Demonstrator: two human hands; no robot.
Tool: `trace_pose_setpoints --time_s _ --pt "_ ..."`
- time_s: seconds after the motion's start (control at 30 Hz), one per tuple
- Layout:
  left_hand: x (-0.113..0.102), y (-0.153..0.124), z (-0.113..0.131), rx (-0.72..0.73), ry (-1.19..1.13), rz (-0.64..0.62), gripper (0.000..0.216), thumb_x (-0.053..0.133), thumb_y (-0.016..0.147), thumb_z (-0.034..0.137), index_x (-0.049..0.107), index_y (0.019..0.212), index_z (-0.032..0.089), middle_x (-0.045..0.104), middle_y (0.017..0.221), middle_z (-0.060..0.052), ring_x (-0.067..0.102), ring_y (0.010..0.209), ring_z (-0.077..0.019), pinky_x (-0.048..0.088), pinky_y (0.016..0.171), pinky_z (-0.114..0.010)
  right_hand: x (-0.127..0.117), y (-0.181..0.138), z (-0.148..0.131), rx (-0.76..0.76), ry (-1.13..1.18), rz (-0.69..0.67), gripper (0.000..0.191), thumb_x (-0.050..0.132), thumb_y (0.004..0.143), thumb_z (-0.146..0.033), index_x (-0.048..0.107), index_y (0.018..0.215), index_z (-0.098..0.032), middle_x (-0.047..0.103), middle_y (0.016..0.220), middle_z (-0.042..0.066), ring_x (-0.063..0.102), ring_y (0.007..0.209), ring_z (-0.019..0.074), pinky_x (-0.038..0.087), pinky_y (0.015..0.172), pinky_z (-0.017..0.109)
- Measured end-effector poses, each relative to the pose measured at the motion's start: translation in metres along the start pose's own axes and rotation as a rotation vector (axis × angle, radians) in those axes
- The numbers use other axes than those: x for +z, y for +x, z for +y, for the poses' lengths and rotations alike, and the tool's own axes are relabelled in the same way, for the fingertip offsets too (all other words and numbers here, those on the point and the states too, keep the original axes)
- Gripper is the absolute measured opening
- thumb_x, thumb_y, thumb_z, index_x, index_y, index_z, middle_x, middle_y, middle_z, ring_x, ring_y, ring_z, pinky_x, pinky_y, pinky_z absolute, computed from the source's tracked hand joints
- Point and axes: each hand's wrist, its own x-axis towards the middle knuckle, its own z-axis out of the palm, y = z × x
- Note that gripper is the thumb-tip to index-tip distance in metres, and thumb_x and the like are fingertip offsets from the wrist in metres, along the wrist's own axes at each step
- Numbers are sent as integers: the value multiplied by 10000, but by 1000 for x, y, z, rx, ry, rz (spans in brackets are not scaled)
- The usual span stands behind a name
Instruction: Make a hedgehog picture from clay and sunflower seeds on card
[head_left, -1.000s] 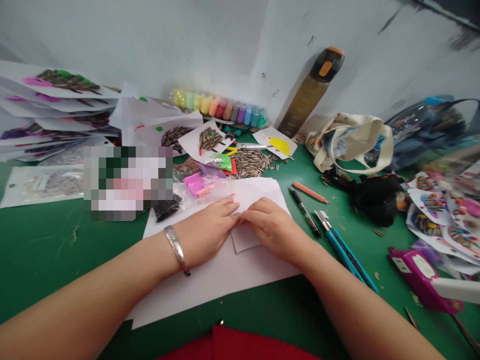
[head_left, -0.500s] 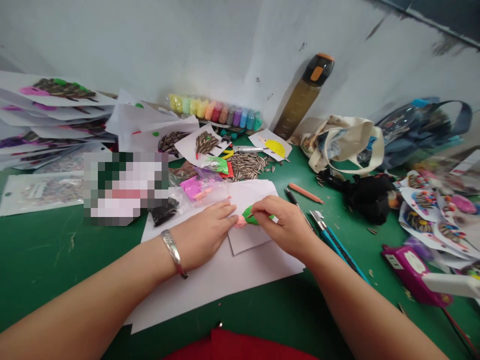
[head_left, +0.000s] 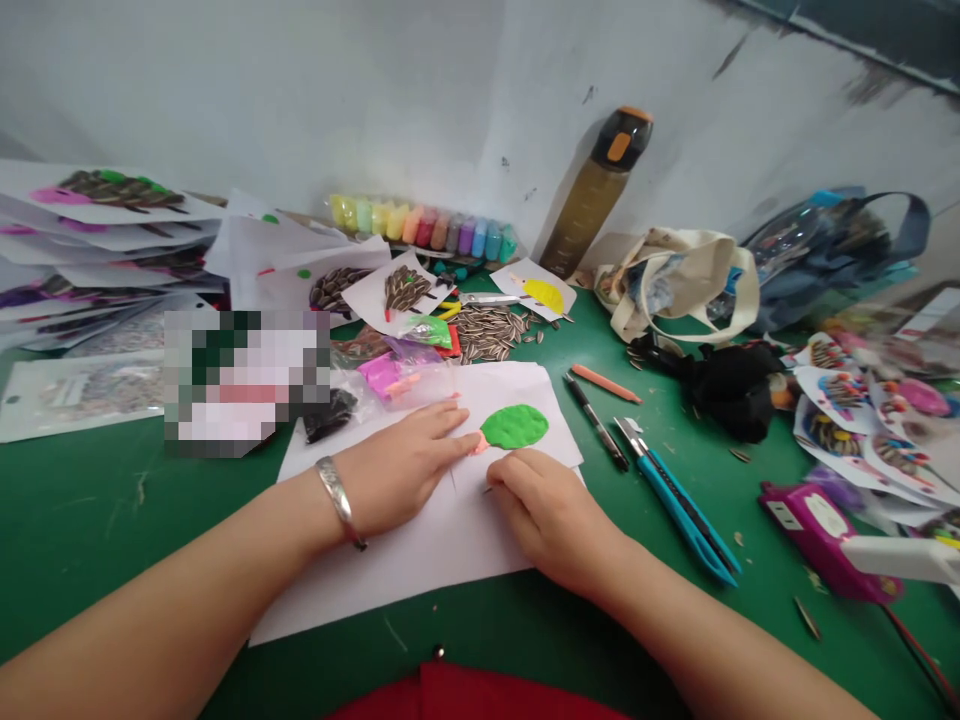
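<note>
Green clay shape (head_left: 514, 426) on paper (head_left: 420, 560); pen (head_left: 596, 432), knife (head_left: 679, 515) to R, seeds (head_left: 491, 330) behind.

Clay shape: green oval (head_left: 514, 426), flattened, long axis 3 to 9 o'clock, pink tip (head_left: 478, 445) at its 8 o'clock end.
Paper: white sheet (head_left: 420, 540), flat on table, clay toward its 1 o'clock corner.

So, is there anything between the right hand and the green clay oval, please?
Nothing visible: only bare white paper lies between the right hand and the green clay oval; the left hand is at its pink end.
</note>
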Motion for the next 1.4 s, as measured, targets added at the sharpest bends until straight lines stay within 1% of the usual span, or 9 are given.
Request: trace_pose_setpoints --time_s 0.17,0.27,0.37,0.57,0.7,0.87,1.03,1.2,1.4 --pt "-1 -2 -2 4 -1 -17 488 374 877 91 488 1346 169 515 1374 -149 426 1319 -274 380 1075 -472 -1 3 3 -9 103 29 172 400 923 -135 563 890 -180 597 780 45 539 713 168 420 655 280" --pt "0 -2 -2 6 51 -43 482 372 877 87 510 1333 162 487 1400 -167 395 1339 -301 383 1066 -485 -3 3 9 -1 156 91 168 417 927 -149 579 931 -194 621 813 41 567 738 162 433 669 271" --pt "0 -2 -2 7 49 -38 480 381 868 81 527 1317 165 487 1403 -163 394 1341 -304 377 1068 -483 -6 3 12 3 151 75 149 458 909 -145 595 916 -203 623 810 33 570 738 157 435 676 269" --pt "-4 2 2 -64 -104 34 425 434 908 215 493 1326 175 569 1342 -94 455 1300 -240 371 1081 -417 -6 4 14 -33 153 25 131 474 908 -142 586 892 -207 625 809 24 561 751 150 426 679 263" --pt "4 11 6 -193 -105 166 337 404 958 322 612 1162 154 660 1197 -90 547 1178 -239 397 1037 -413 -5 7 15 -66 115 13 133 453 919 -155 569 872 -198 589 767 22 529 731 156 404 659 270" --pt "16 22 8 -265 -40 256 271 528 905 334 659 1089 184 671 1119 -86 564 1094 -262 415 976 -455 -3 7 14 -84 88 -2 131 442 924 -157 555 866 -191 558 768 26 504 739 162 389 653 275" --pt "16 24 6 -273 -29 245 225 531 895 304 686 1034 220 657 1050 -64 567 1024 -246 431 922 -443 -3 6 14 -96 97 5 148 426 927 -153 555 865 -192 560 775 35 502 742 169 400 662 281" --pt "14 23 3 -235 -99 230 280 440 947 321 682 1038 214 666 1052 -59 564 1042 -230 421 933 -423 -4 6 15 -87 105 -1 143 431 927 -156 551 857 -191 558 774 34 505 742 168 398 658 277" --pt "15 25 10 -310 7 215 302 521 894 371 666 1101 206 629 1092 -88 544 1052 -270 405 942 -474 -4 6 15 -83 106 -10 149 422 932 -161 551 861 -188 559 780 35 507 754 170 398 672 279"
